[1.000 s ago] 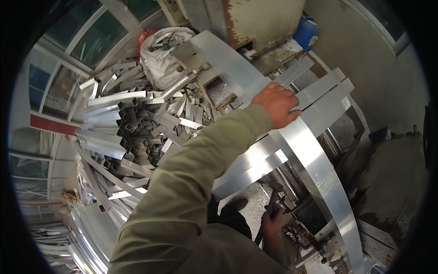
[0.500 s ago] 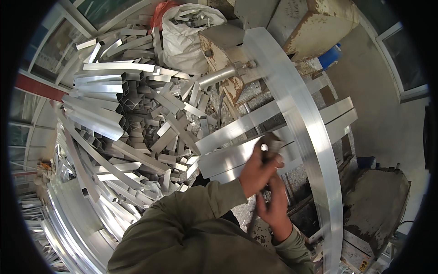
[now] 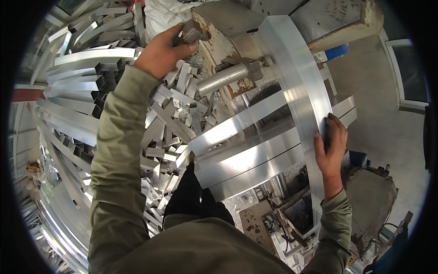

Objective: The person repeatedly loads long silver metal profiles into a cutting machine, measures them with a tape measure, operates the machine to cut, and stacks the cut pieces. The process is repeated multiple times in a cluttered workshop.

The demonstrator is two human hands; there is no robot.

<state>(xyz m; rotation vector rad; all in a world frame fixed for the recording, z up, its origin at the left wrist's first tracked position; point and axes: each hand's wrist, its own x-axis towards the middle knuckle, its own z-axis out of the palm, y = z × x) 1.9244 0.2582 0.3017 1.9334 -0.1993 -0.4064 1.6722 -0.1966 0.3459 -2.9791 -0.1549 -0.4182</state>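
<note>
My left hand [image 3: 165,52] is raised at the upper left, its thumb and fingers closed around a small grey-brown block [image 3: 191,33]. The block is beside the worn, paint-chipped machine housing [image 3: 219,50]. At the right, my right hand [image 3: 332,148] grips the edge of a long, flat aluminium profile [image 3: 299,93], thumb on its top face and fingers along the far side. This profile runs from the housing down toward me. Shorter aluminium profiles [image 3: 246,157] lie crosswise beneath it, side by side.
A metal cylinder [image 3: 223,80] juts from the housing. Cut aluminium offcuts [image 3: 171,121] heap up at the left, beside stacked square tubes [image 3: 75,84]. A white sack [image 3: 169,16] stands behind. Worn metal machine parts [image 3: 372,196] are at the right.
My hands have parted from over the crosswise profiles. The left has carried the block up and left to the housing; the right has moved right and taken hold of the long profile.
</note>
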